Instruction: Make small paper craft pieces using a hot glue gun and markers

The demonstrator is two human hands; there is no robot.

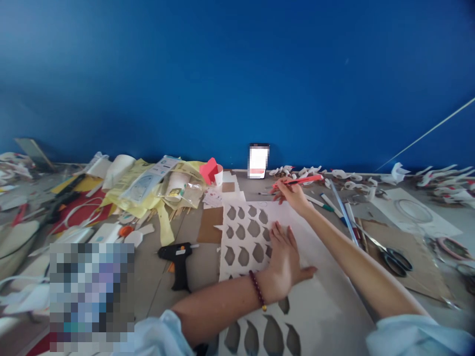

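A large white sheet [326,291] with rows of leaf-like cut-out holes lies in front of me. My left hand [284,254] presses flat on it with fingers spread, partly covering some holes; a dark bead bracelet circles the wrist. Farther off, at the sheet's far edge, my right hand [291,193] grips a red utility knife [306,180]. The knife's handle points up to the right, while its blade end is too small to make out.
A black glue gun [180,262] lies left of the sheet. Scissors [395,261] rest on brown cardboard [419,277] at the right. A phone [259,160] leans on the blue wall [237,74]. Yellow packaging [137,190] is heaped at the left, markers [334,207] beside my right forearm.
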